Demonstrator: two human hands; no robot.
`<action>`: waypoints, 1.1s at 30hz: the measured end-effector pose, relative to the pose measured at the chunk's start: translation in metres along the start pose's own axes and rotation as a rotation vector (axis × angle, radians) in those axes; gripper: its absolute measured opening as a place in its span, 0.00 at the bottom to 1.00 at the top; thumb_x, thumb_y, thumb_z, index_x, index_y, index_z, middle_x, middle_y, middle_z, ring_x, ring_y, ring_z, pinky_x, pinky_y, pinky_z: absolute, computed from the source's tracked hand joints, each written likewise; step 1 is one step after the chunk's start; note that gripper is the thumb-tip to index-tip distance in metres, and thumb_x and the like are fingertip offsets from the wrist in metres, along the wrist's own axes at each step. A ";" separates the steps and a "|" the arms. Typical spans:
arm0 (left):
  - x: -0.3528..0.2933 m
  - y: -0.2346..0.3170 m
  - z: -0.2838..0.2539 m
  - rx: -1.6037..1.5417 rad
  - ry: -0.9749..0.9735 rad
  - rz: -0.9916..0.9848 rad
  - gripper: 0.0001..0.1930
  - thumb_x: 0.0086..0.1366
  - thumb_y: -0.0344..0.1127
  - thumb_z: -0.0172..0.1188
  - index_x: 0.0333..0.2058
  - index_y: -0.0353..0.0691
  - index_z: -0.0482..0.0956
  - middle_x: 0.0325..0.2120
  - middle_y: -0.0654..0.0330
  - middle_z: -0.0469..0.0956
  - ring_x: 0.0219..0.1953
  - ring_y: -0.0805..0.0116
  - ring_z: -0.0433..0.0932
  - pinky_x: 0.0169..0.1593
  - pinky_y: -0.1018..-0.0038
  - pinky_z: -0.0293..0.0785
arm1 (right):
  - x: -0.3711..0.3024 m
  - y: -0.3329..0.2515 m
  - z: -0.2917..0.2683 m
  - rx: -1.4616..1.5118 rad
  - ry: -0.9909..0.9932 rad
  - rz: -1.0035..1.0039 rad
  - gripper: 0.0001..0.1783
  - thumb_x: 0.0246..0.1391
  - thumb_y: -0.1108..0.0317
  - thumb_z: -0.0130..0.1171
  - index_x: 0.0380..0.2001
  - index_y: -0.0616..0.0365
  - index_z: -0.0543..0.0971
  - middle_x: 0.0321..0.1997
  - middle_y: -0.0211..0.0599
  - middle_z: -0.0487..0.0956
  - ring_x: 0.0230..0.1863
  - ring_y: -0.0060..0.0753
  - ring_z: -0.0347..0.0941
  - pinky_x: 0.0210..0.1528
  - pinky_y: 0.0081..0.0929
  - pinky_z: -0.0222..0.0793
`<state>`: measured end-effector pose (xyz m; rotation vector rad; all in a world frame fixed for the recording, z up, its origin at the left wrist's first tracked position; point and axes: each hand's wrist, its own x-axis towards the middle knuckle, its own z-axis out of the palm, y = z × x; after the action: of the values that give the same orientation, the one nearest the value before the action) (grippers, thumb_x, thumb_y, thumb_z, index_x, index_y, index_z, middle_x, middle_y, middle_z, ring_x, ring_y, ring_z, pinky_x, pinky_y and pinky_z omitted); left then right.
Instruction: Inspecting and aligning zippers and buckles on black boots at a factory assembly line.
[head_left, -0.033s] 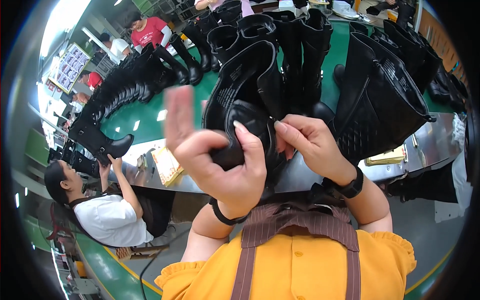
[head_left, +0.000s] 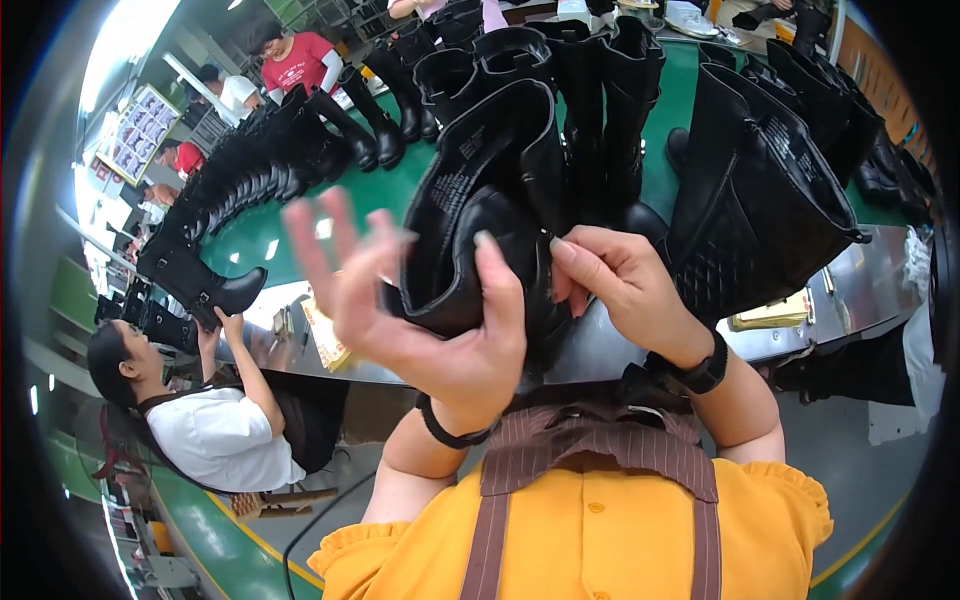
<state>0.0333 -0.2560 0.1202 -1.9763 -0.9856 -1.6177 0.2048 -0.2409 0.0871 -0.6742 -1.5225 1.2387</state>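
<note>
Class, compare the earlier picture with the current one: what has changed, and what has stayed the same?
The left hand's blurred fingers have swung leftward and spread; its thumb remains by the black boot. The boot's flap beside the thumb looks smoother. The right hand still pinches the boot's edge; the large boot at right is unmoved.

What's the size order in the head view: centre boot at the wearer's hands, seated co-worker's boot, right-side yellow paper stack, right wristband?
1. Centre boot
2. Co-worker's boot
3. Yellow paper stack and right wristband: too alike to rank.
</note>
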 end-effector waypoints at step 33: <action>-0.011 0.053 0.102 -0.926 -0.215 -0.091 0.31 0.55 0.30 0.66 0.57 0.33 0.66 0.49 0.47 0.69 0.52 0.48 0.67 0.56 0.61 0.62 | -0.086 -0.110 -0.048 -1.319 0.577 -0.500 0.16 0.33 0.82 0.69 0.29 0.55 0.78 0.40 0.38 0.73 0.42 0.40 0.75 0.43 0.29 0.73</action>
<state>0.1399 -0.2240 0.0909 -2.7536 -0.3863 -2.1938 0.2961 -0.3331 0.1574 -1.2126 -1.6933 -0.4727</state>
